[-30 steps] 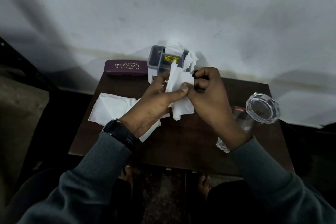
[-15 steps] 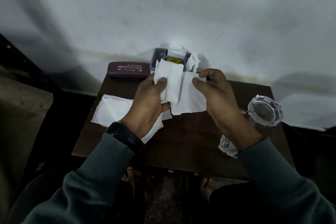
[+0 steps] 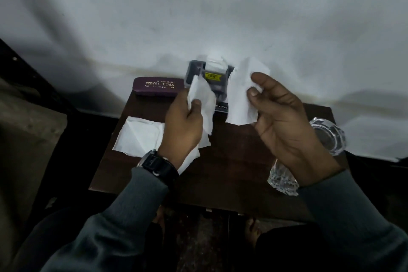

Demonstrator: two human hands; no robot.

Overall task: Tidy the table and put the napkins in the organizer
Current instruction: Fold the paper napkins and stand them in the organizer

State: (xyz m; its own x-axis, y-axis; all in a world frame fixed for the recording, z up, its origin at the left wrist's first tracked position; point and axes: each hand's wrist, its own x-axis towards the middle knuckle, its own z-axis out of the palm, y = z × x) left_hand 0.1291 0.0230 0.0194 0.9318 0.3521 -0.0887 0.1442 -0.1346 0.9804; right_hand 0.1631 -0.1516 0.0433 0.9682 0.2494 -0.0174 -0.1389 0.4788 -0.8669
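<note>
1. Flat napkins (image 3: 141,134) lie on the desk (image 3: 231,168) at left. They are thin, limp paper, likely easiest to lift by a pinched corner or folded edge.
2. The left hand (image 3: 183,126) pinches a small napkin (image 3: 202,97) between thumb and fingers; it droops, looks near weightless and would tear easily.
3. The organizer (image 3: 192,70) stands at the back, with white paper (image 3: 215,63) poking out of it.
4. The right hand (image 3: 284,117), well apart from the left, pinches a larger napkin (image 3: 239,99). Folding it first should help it slide in.
</note>
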